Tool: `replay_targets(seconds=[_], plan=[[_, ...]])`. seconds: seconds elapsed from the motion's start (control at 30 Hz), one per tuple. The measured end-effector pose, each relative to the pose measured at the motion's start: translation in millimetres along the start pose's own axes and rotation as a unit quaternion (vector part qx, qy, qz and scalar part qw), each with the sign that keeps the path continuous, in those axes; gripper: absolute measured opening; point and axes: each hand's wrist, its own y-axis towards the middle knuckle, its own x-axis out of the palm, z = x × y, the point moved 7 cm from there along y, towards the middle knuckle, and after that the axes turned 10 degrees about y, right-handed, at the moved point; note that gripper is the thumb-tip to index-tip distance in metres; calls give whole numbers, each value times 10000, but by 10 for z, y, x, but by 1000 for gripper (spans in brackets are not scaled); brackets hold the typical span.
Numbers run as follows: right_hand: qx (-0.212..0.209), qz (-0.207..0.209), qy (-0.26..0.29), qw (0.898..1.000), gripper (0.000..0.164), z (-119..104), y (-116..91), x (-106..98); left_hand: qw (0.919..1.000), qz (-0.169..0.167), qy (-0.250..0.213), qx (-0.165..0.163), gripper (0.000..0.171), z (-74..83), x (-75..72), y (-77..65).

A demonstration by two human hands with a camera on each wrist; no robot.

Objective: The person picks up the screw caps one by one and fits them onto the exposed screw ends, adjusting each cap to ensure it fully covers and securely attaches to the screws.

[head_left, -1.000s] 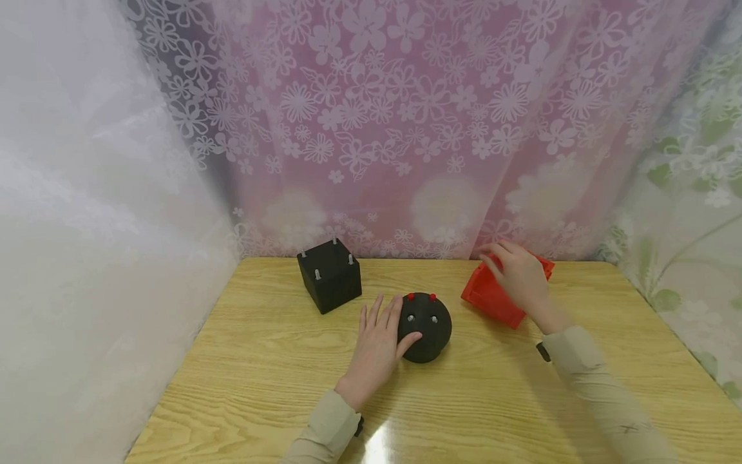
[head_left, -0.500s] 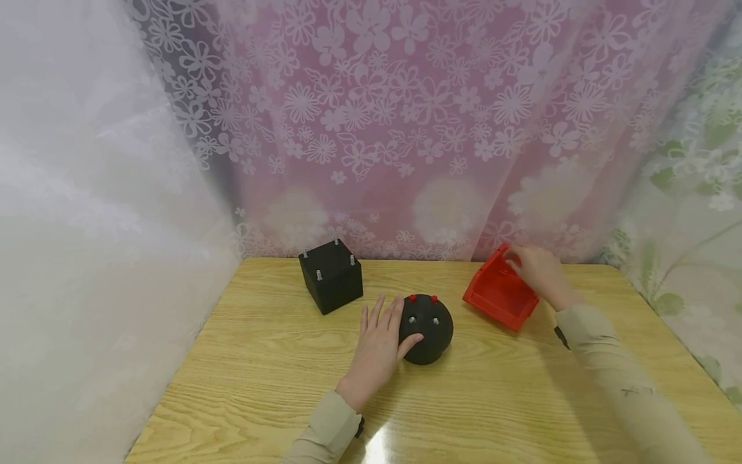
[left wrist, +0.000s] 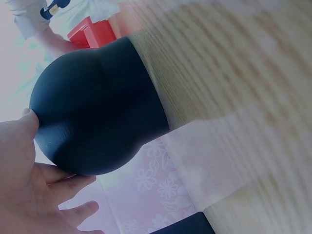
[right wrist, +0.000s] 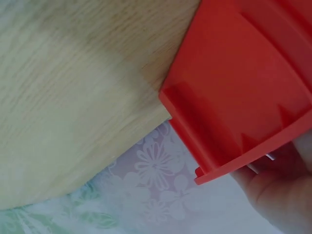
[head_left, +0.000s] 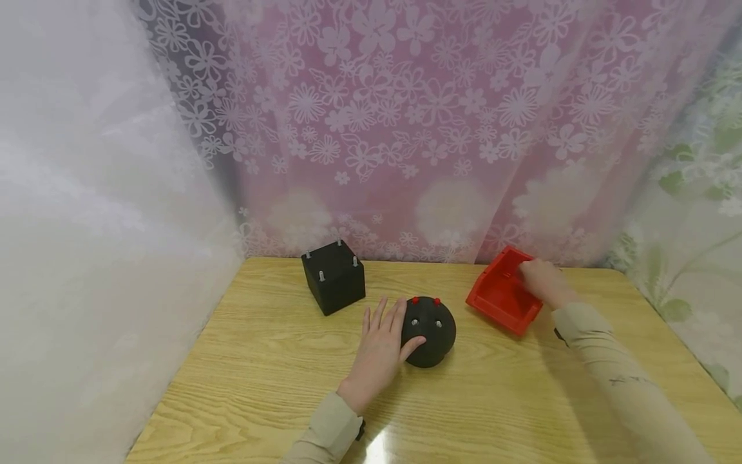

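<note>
- Low right of centre, we see the black ball [head_left: 431,341] on the tabletop [head_left: 278,361], the left hand [head_left: 373,354] touching it, fingers apart.
- Farther right, the right hand [head_left: 545,283] meets the red bin [head_left: 497,298]; whether its fingers clamp, we cannot tell.

Right hand [head_left: 545,282]: shifted since earlier from across the open, angular red plastic bin [head_left: 500,295] to its right side, uncovering the interior left of that hand.
</note>
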Motion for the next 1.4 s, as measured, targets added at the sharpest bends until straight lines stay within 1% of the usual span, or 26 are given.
replay_targets(seconds=[0.17,0.3,0.43,0.53,0.7,0.93,1.13,1.23,1.4], plan=[[-97,71,-194,9997,22,-17,-2,18,10000,-7,-6,19,78,14,2,-2],[34,-109,-223,9997,25,-3,-6,51,10000,17,-18,26,78,26,0,3],[208,-288,-98,9993,28,16,-7,89,10000,31,18,32,78,36,0,7],[230,-291,12,9993,30,27,-5,106,10000,33,15,38,78,44,4,10],[271,-280,46,9992,31,56,6,142,10000,-28,6,-2,78,46,5,11],[160,-100,-34,9998,28,51,21,136,10000,16,-14,-20,78,39,-10,7],[18,37,-169,9998,23,-43,37,82,10000,72,3,-22,77,20,-8,-2],[-6,107,-115,9999,24,-91,33,49,9999,116,48,-16,77,10,1,-3],[39,339,59,9994,24,-137,-3,-5,10000,65,16,-47,77,7,10,-8]])
